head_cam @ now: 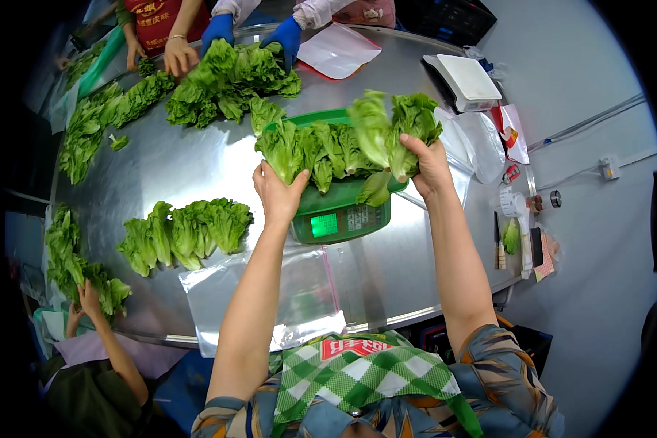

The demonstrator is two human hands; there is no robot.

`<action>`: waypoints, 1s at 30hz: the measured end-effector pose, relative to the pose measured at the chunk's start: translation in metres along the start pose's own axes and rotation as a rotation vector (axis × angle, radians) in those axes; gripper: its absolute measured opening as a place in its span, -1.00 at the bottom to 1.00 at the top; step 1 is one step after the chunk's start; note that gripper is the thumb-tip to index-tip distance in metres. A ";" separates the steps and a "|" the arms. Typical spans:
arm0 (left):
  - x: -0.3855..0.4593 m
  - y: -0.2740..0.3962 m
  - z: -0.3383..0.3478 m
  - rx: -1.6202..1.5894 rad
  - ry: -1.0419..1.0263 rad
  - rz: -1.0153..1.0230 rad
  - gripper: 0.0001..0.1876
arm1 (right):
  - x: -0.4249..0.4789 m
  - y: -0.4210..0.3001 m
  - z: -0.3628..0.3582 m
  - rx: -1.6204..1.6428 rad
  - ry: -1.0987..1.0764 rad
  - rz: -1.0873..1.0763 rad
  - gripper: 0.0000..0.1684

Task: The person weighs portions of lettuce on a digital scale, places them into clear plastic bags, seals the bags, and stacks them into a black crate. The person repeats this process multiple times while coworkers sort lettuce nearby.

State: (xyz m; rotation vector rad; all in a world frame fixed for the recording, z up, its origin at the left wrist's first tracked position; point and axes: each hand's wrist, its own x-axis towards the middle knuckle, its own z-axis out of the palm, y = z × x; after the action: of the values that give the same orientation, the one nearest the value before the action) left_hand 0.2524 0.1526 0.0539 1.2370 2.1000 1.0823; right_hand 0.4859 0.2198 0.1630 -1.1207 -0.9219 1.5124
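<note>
A row of green lettuce heads [328, 148] lies across the green digital scale [339, 200], whose display is lit. My left hand [279, 191] holds the lettuce at the row's left end, thumb and fingers around its base. At the right end my right hand [430, 164] grips lettuce [413, 123] above the scale's right edge; the leafy head beside it is blurred. A loose leaf [374, 189] hangs over the scale's keypad. Just below the scale, clear plastic bags [263, 295] lie flat on the metal table.
Another lettuce row [186, 232] lies left on the metal table [159, 159]. Co-workers' hands, some in blue gloves [286, 41], handle lettuce piles at the far side; another person's hands are at lower left. A white scale [466, 79], knife [499, 241] and tape roll stand right.
</note>
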 end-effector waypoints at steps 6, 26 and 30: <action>-0.026 0.025 -0.006 0.044 0.157 0.245 -0.14 | 0.019 0.021 -0.013 -0.004 0.021 0.133 -0.41; -0.017 0.096 0.010 -1.353 -0.748 -0.398 -0.64 | -0.044 0.005 -0.046 0.148 -0.301 0.007 -0.21; -0.015 0.104 0.004 -1.324 -0.767 -0.361 -0.66 | -0.053 0.011 -0.040 0.181 -0.346 0.141 -0.15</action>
State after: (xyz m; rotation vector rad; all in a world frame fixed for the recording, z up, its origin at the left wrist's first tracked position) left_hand 0.3150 0.1700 0.1363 0.4141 0.6477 1.1761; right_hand 0.5249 0.1664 0.1520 -0.8211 -0.9278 1.9053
